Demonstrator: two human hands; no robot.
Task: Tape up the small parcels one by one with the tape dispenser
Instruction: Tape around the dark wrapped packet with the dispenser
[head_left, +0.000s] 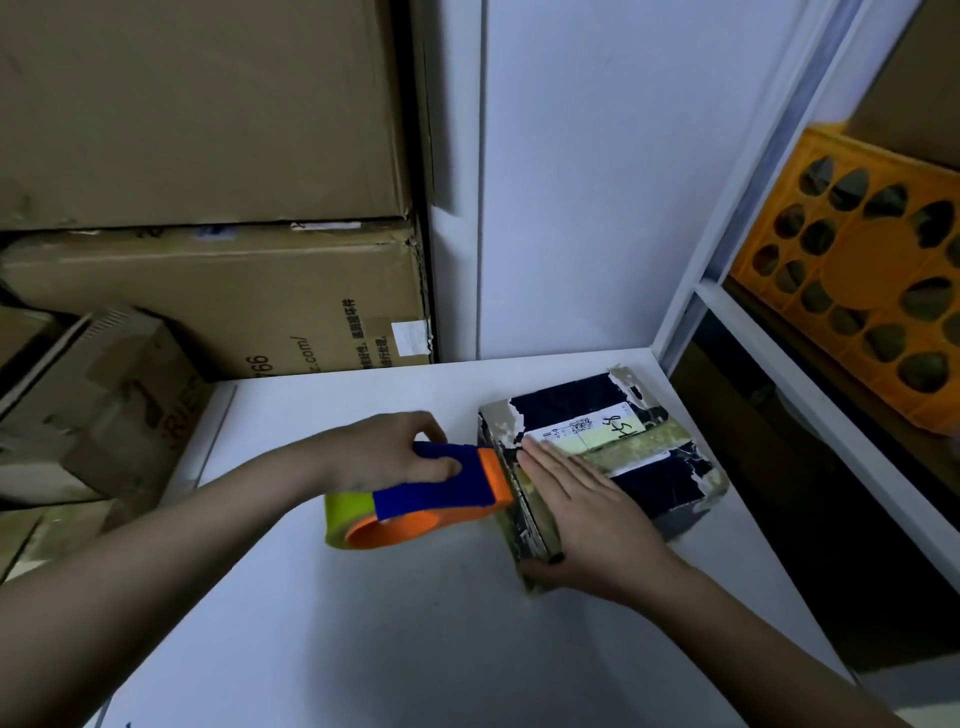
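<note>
Table: white tabletop, both forearms reaching in over it from the near edge.
Right hand: right hand lies flat on the parcel's near end, fingers straight, thumb tucked under the near corner.
Left hand: left hand has its fingers curled round the blue handle of the tape dispenser, so a proper grip.
Dispenser: orange and blue, yellowish roll at the back, front edge pushed right up against the parcel's left side.
Parcel: small dark parcel on the table's far right, scuffed corners, white label, strip of tape across the top.
Behind: stacked cardboard boxes on the left, orange crate on a shelf to the right.
</note>
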